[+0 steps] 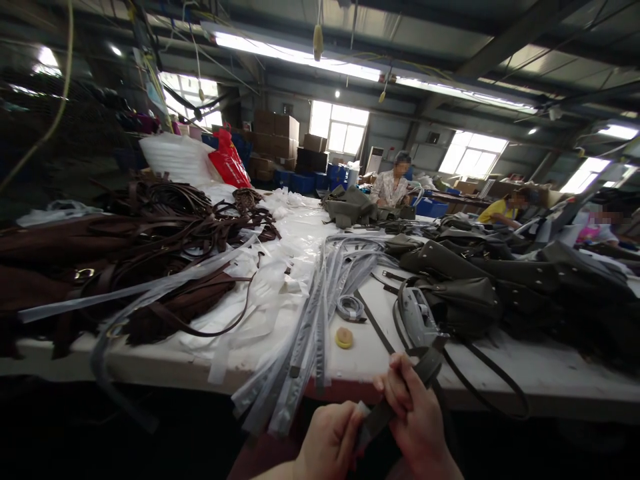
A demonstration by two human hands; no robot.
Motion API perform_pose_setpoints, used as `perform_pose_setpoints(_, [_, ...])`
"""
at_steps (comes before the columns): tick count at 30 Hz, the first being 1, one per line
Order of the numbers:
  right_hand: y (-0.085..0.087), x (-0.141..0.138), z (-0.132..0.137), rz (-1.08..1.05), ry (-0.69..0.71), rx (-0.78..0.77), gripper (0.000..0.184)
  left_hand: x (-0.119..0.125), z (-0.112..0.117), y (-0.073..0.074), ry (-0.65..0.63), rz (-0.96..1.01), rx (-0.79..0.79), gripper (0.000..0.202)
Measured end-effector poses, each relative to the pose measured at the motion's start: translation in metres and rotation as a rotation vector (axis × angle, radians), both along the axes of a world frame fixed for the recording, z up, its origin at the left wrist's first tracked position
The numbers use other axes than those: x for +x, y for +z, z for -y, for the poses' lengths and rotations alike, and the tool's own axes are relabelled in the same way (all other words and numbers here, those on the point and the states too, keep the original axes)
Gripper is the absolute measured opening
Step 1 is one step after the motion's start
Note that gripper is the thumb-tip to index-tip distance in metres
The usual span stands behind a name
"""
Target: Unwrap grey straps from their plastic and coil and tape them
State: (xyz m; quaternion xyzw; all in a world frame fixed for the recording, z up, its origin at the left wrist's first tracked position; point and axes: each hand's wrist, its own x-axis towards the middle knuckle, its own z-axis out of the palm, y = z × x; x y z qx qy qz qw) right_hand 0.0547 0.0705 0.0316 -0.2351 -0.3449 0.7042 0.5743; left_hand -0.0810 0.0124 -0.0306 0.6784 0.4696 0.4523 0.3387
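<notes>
My left hand [330, 443] and right hand [417, 427] are both closed on the same dark strap [395, 400], low at the near table edge. Left fingers pinch the lower end, w/ a pale bit showing at the fingertips; can't tell what it is. Right fingers wrap the strap higher up, thumb on top. The strap runs up from my hands onto the white table [550, 373] and loops round to the right.

Just past my right hand lies a plastic-wrapped strap piece [417, 317], next to a heap of dark olive bags [500, 280]. A small yellow tape roll [344, 337] sits near the middle. Left of it, a bundle of straps in clear sleeves [320, 313] hangs over the edge. Far left: pile of brown straps [165, 247]. Other people [393, 187] sit at the far end, well apart from me.
</notes>
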Motion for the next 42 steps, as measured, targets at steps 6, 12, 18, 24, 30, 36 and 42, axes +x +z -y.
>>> perform_pose_setpoints(6, [0.029, 0.004, 0.016, 0.072, 0.091, 0.197, 0.030, 0.012, -0.013, 0.034, -0.123, 0.149, -0.026, 0.053])
perform_pose_setpoints(12, [0.099, 0.028, 0.002, 0.217, 0.009, 0.263, 0.023, 0.031, -0.039, 0.105, -0.200, 0.221, 0.025, 0.052])
perform_pose_setpoints(18, [0.229, 0.092, -0.050, 0.074, -0.187, 0.234, 0.007, 0.053, -0.072, 0.149, -0.157, 0.211, 0.045, 0.055])
perform_pose_setpoints(24, [0.270, 0.097, -0.060, 0.352, -0.107, 0.389, 0.014, 0.073, -0.101, 0.219, -0.295, 0.360, 0.119, 0.052])
perform_pose_setpoints(30, [0.282, 0.086, -0.055, 0.713, 0.062, 0.324, 0.035, 0.096, -0.131, 0.277, -0.346, 0.389, 0.200, 0.045])
perform_pose_setpoints(36, [0.357, 0.122, -0.065, 0.561, -0.426, 0.351, 0.028, 0.112, -0.148, 0.290, -0.342, 0.239, 0.250, 0.049])
perform_pose_setpoints(42, [0.378, 0.118, -0.059, 0.777, -0.099, 0.441, 0.034, 0.120, -0.150, 0.352, -0.359, 0.291, 0.363, 0.044])
